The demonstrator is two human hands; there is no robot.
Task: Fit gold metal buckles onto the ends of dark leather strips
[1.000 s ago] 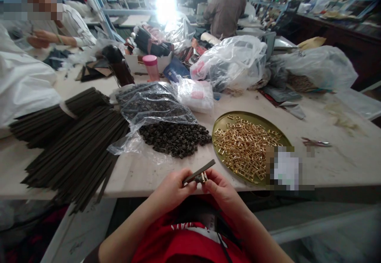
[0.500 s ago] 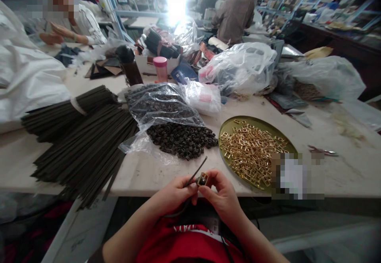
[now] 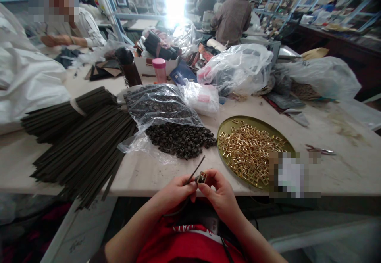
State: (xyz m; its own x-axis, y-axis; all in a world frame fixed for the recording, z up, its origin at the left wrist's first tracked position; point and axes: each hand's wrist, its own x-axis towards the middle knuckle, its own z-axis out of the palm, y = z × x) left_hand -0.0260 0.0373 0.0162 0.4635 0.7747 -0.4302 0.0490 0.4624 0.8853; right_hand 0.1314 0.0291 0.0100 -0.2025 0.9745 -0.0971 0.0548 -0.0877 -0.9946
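Observation:
My left hand (image 3: 180, 189) pinches a thin dark strap (image 3: 196, 169), whose one end sticks up past the fingers while the rest hangs toward my lap. Between both hands, at the strap, is a small gold buckle (image 3: 202, 177) with something dark inside it. The fingertips of my right hand (image 3: 218, 189) are closed on the buckle from the right. A pile of dark loops (image 3: 184, 140) lies beyond my hands, partly under a clear bag. To the right stands a round tray (image 3: 285, 139) of gold buckles.
Bundled dark strips (image 3: 83, 132) cover the left of the table (image 3: 139, 179). Pliers (image 3: 321, 150) lie at the right. Behind are a dark bottle (image 3: 127, 66), a pink-lidded jar (image 3: 160, 70) and plastic bags (image 3: 238, 66). Two people are farther back.
The buckle has tilted slightly between my fingers, while both hands stay nearly in place. At the back left, the person's hands have lowered and come together.

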